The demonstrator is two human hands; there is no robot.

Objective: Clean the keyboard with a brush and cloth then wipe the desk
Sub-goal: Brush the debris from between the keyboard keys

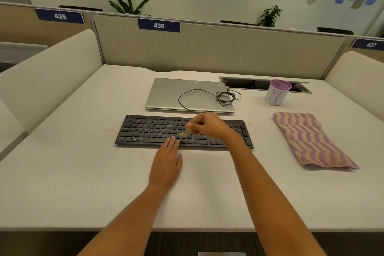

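Left grip [166, 163] flat, touching keyboard [149, 131]; right grip [207, 125] pinches brush [197, 119] (bristles on keys).

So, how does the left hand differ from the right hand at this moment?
The left hand lies flat with straight fingers; the right hand curls its fingers round the brush. The left hand rests on the desk and holds nothing; the right hand hovers above the keys. Both are at the keyboard.
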